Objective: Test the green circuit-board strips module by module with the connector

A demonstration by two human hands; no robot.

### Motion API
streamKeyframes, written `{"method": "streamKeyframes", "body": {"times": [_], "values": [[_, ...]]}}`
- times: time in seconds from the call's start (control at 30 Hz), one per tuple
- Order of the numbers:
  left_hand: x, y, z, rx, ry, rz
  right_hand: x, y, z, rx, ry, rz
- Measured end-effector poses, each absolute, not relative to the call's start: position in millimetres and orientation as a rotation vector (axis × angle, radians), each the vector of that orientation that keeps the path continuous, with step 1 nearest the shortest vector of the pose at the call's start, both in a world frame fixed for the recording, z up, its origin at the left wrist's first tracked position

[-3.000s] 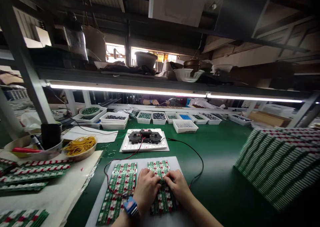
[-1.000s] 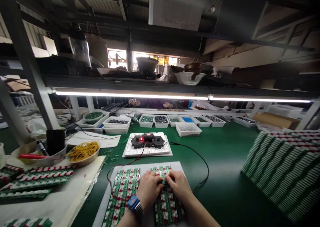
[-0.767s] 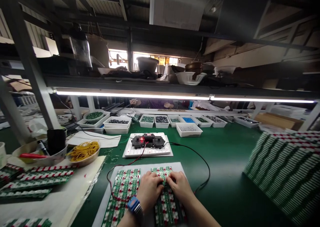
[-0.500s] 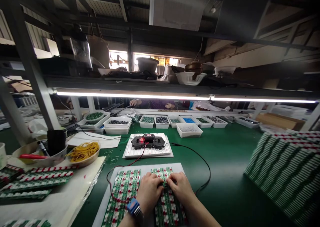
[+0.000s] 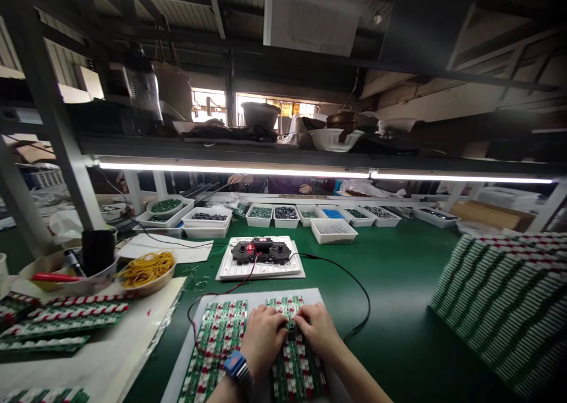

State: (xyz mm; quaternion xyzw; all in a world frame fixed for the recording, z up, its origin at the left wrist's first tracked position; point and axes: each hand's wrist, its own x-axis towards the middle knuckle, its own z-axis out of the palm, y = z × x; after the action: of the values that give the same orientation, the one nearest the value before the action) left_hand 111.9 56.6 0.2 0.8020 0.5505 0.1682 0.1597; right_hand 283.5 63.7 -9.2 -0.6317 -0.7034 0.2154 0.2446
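Two green circuit-board panels with red and white parts lie side by side on a white sheet (image 5: 259,297) near me. My left hand (image 5: 261,338), with a blue watch on its wrist, rests curled on the right panel (image 5: 296,367). My right hand (image 5: 318,330) is curled beside it, and the fingertips of both meet over a small dark part (image 5: 291,325) on that panel. The left panel (image 5: 212,347) lies untouched. A red wire (image 5: 208,296) and a black wire (image 5: 354,282) run from my hands to a black tester (image 5: 261,250) on a white tray, its red light lit.
Stacks of green boards stand at the right (image 5: 500,296) and lie at the left (image 5: 62,320). A bowl of yellow rubber bands (image 5: 144,268) and a black cup (image 5: 98,250) sit at the left. Several white part bins (image 5: 287,214) line the back. Another person's hands (image 5: 305,188) work beyond.
Both hands have stayed on the right panel with only slight finger shifts. The tester's red light, dark three seconds ago, is lit now. The other person's hands moved a little.
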Motion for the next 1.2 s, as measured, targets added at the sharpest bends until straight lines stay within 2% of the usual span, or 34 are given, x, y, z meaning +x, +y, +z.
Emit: {"method": "streamKeyframes", "body": {"times": [0.53,0.83,1.2], "values": [[112.0,70.5,23.0,2.312,1.642,0.508,279.8,72.0,-5.3,-1.604,-1.740,0.610],[106.4,76.8,-2.4,2.333,1.533,0.620,280.2,74.5,-13.1,-1.640,-1.780,0.603],[106.8,82.1,-3.6,2.264,1.556,0.580,275.7,76.0,-7.3,-1.700,-1.800,0.615]]}}
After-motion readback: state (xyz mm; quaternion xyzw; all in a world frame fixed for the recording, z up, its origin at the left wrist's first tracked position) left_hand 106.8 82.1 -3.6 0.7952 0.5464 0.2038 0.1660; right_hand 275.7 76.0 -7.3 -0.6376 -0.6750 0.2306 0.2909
